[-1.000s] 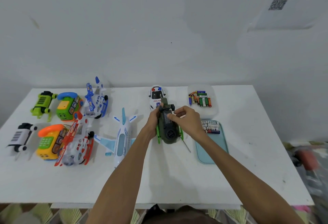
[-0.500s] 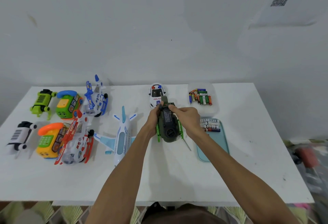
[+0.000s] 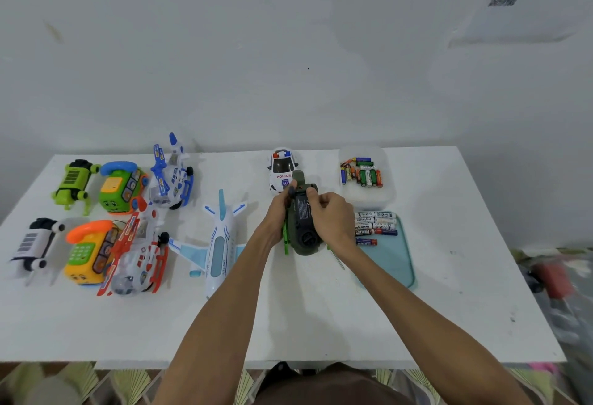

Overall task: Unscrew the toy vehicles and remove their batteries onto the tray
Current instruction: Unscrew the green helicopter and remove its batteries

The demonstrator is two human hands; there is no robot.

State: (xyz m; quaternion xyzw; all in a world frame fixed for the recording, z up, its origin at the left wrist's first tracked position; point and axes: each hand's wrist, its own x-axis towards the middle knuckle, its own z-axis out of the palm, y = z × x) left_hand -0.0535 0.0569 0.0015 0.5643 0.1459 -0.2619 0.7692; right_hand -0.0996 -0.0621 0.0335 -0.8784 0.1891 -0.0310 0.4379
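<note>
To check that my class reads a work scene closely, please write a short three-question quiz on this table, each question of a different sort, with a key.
1. True or false: the left hand and the right hand both hold the dark green toy.
2. The batteries on the tray lie at its: A) far end, B) near end, C) middle.
3. Which toy stands just beyond the dark green toy?
Key: 1 true; 2 A; 3 the police car.
</note>
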